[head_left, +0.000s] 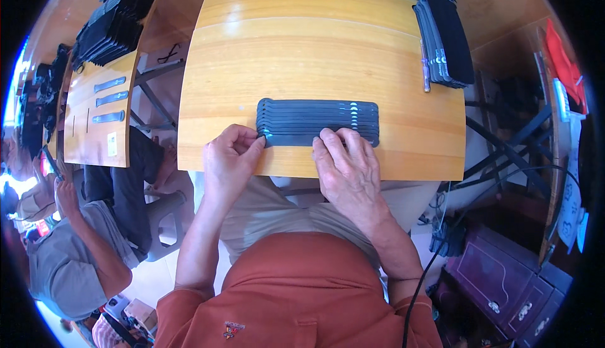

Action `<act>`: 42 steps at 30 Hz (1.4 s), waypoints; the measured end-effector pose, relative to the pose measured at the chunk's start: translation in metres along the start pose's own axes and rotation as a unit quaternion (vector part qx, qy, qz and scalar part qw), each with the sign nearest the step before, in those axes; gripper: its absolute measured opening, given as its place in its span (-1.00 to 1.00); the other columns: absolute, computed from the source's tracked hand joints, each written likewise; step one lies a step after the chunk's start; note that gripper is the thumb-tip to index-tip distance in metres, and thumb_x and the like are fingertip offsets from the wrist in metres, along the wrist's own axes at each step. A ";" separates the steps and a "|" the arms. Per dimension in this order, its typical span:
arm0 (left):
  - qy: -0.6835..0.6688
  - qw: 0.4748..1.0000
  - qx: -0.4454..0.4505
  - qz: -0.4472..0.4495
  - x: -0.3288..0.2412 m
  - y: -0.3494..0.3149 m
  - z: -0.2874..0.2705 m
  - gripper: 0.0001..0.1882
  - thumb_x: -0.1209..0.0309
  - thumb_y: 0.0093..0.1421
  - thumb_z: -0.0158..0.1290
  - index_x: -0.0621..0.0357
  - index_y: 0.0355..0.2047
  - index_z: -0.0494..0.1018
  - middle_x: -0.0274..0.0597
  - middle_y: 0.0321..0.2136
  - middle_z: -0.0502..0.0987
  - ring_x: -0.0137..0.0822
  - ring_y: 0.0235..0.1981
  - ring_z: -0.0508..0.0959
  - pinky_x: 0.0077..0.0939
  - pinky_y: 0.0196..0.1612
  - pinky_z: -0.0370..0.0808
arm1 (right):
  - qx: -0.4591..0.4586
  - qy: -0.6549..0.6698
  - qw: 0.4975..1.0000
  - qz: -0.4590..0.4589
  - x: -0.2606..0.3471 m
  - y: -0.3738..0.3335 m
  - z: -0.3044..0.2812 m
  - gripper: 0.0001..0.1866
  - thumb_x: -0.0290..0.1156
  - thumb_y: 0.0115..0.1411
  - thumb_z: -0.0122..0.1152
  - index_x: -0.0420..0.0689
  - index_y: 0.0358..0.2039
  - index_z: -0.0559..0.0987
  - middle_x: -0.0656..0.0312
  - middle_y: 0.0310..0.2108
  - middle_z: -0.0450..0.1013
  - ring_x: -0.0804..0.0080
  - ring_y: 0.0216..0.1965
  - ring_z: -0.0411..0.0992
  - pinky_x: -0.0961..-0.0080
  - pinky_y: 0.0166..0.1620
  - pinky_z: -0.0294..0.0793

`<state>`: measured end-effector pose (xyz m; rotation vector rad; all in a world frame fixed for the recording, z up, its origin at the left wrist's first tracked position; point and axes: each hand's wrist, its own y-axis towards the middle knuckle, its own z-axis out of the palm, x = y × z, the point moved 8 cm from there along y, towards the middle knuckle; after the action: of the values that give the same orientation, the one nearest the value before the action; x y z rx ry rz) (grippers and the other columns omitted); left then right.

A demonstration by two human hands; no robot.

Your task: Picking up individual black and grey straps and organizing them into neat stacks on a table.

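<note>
A row of dark blue-grey straps (302, 113) lies overlapped in a fan on the wooden table in front of me. Each has a rounded left end, and small pale marks run down the right part. My left hand (228, 159) pinches the left end of the nearest strap (287, 140) between thumb and forefinger. Farther right, my right hand (348, 166) has its bent fingers on that strap's near edge. Its thumb is tucked by the edge, and the fingers cover part of the strap.
Stacked dark straps (441, 39) and a pen (425, 67) lie at the table's far right. On a second table at left are a dark pile (116, 20) and three single straps (112, 98). Another person (82, 253) sits there. A black cable (419, 297) hangs by my right arm.
</note>
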<state>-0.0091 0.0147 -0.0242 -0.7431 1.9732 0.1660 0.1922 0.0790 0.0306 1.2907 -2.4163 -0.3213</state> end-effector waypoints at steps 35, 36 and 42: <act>0.371 0.844 0.031 0.386 -0.044 -0.064 0.056 -0.30 0.02 0.32 0.17 0.29 0.29 0.42 0.14 0.31 0.39 0.14 0.37 0.36 0.14 0.45 0.21 | 0.000 -0.003 1.000 0.005 0.001 -0.013 0.004 -0.61 -0.49 0.11 0.29 -0.33 -0.03 0.65 0.08 0.05 0.48 0.11 0.06 0.46 0.15 0.11 0.54; 0.371 0.843 0.032 0.388 -0.045 -0.064 0.056 -0.30 0.02 0.32 0.17 0.29 0.29 0.42 0.14 0.31 0.39 0.14 0.37 0.36 0.14 0.45 0.21 | -0.003 0.003 1.000 0.003 0.000 -0.013 0.004 -0.61 -0.49 0.11 0.30 -0.32 -0.03 0.65 0.08 0.05 0.47 0.11 0.06 0.45 0.15 0.11 0.53; 0.385 0.840 0.034 0.381 -0.053 -0.065 0.054 -0.30 0.03 0.30 0.19 0.29 0.28 0.42 0.08 0.35 0.38 0.13 0.40 0.33 0.11 0.46 0.21 | -0.051 0.019 0.998 0.044 -0.011 -0.021 -0.009 -0.68 -0.50 0.13 0.36 -0.28 -0.08 0.66 0.08 -0.01 0.51 0.08 0.03 0.48 0.13 0.10 0.53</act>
<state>0.0861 0.0071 0.0048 0.1292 2.9570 0.2962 0.2174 0.0768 0.0281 1.1320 -2.3844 -0.3877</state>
